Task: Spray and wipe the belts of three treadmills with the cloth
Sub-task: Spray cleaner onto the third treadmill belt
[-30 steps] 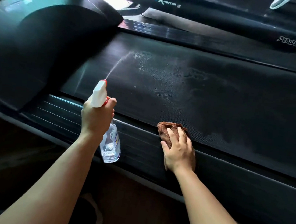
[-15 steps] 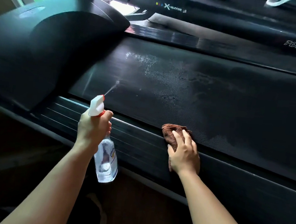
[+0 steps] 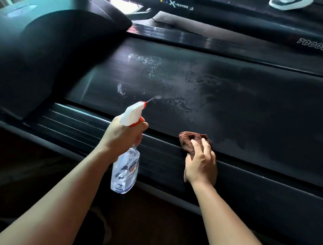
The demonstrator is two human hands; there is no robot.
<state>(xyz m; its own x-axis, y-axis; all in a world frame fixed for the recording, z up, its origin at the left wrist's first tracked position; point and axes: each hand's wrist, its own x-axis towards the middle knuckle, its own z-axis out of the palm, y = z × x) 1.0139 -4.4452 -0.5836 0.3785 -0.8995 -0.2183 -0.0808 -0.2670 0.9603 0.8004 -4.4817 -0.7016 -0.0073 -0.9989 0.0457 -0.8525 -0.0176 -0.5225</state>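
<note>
Head view: the grip of the left hand is closed around the neck of the bottle, with a finger over the red trigger, so that the white nozzle points up and away over the belt. A thin jet leaves the nozzle, so I judge that the trigger is pressed at this moment. The bottle hangs below the hand, in front of the near rail and not resting on it. It is held outside the belt, I think, so that only the liquid reaches the surface.

The grip of the right hand is loose. The fingers lie nearly straight on top of the cloth and press it down; as far as I can see, they do not curl around it. The cloth is bunched at the near edge of the belt, partly on the rail, just to the right of the bottle. It is probably kept there on purpose, outside the line of the jet and ready to go forward for wiping.

On the belt, white drops lie toward the far edge, near the hood, and a wider dull wet area spreads to the right of them. The right end of the belt looks drier. Beyond the far edge there is a second treadmill with a shoe on it. In my judgement this belt is in the spraying step, and its wiping is not yet begun.
</note>
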